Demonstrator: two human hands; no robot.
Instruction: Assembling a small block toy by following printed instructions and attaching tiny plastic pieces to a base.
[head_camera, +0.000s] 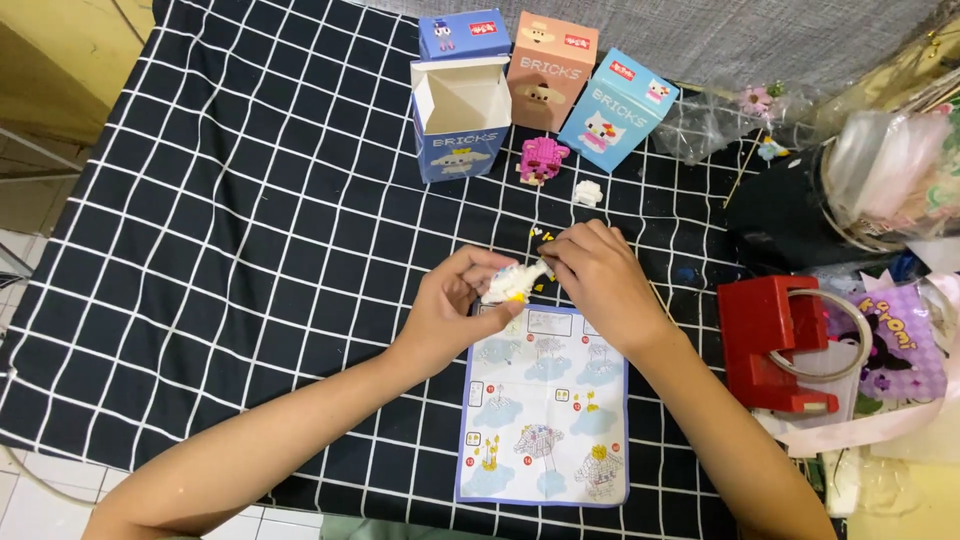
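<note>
Both hands meet over the bench, which has a black grid cloth. Left hand is curled closed around a small white brick model, steadying it just above the top edge of the instruction sheet. Right hand has its fingertips pinched at the model's upper end, seemingly pressing on a piece; too small to tell which. Loose yellow bits lie just beyond the hands, within reach. The sheet lies flat below the hands, readable. Open blue box, pink box and light-blue box stand at the far edge, with a pink brick figure in front. Red tool sits to the right.
</note>
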